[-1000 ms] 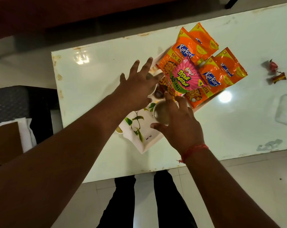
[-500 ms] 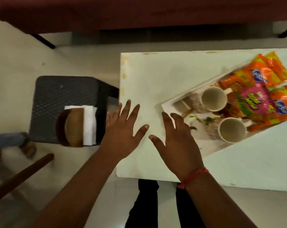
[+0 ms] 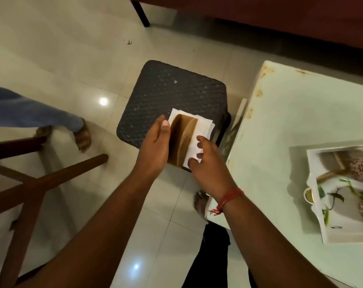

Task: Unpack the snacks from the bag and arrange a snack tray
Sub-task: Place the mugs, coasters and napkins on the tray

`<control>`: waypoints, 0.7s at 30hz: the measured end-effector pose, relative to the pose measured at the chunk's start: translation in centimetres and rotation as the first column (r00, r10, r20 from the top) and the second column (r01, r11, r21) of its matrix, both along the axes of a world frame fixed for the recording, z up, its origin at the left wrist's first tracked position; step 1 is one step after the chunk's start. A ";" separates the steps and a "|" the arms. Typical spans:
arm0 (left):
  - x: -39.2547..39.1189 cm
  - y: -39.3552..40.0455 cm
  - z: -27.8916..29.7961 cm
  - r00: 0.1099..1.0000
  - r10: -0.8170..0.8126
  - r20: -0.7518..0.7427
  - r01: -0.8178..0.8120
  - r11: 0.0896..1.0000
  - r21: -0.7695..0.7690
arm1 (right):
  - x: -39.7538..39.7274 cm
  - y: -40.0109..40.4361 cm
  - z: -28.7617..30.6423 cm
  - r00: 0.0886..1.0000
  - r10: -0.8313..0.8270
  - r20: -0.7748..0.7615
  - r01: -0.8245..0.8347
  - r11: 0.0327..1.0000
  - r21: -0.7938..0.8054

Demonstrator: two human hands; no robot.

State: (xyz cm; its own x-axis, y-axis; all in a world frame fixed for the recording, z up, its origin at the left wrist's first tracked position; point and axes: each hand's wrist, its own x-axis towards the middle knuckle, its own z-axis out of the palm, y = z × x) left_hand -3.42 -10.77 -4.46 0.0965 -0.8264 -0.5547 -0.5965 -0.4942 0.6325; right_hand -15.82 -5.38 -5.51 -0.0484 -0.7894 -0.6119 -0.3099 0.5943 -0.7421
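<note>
Reaching over the dark woven stool [image 3: 172, 96], we have both hands at the wooden napkin holder [image 3: 183, 140], which stands on the stool's near right corner with white napkins [image 3: 203, 126] tucked in it and spilling out to the right. Our left hand [image 3: 155, 146] lies against the holder's left face, fingers straight and close together, thumb tip up beside the top edge; it presses flat rather than curling round the wood. Our right hand [image 3: 207, 161] comes in from the other side with its fingers bent, their tips touching the napkins at the holder's right; we cannot tell whether they pinch the paper or only rest on it. A red thread [image 3: 228, 199] circles that wrist.

Well apart to the right, the white snack tray [image 3: 322, 229] sits on the pale table [image 3: 290, 113], cut off by the frame edge, with patterned cups [image 3: 361, 169] on its leaf-printed surface. The stool stands just beside the table's left end.

Beyond that, a glossy tiled floor [image 3: 62, 59], a wooden chair frame [image 3: 41, 183] at lower left, and another person's bare foot [image 3: 83, 138] under a blue trouser leg near the stool.
</note>
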 end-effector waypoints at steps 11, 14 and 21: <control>-0.5 0.5 0.1 0.985 0.081 -0.152 -0.065 0.992 0.107 | 1.8 -0.3 -0.8 0.989 -0.111 0.100 0.118 0.991 -0.062; -3.3 2.6 1.2 0.967 0.093 -0.238 -0.064 0.990 0.126 | -1.3 2.1 0.3 0.991 -0.112 0.074 0.118 0.990 -0.082; -14.3 10.5 2.0 0.879 0.083 -0.469 0.056 0.960 0.275 | -12.9 10.4 1.7 0.984 -0.177 -0.036 0.175 0.983 -0.057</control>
State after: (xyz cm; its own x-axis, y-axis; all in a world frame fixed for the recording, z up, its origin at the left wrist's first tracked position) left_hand -17.73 -0.22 -2.41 -0.2238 -0.6367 -0.7379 -0.2534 -0.6930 0.6749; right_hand -28.74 5.05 -3.84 -0.2135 -0.7979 -0.5637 -0.2342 0.6020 -0.7634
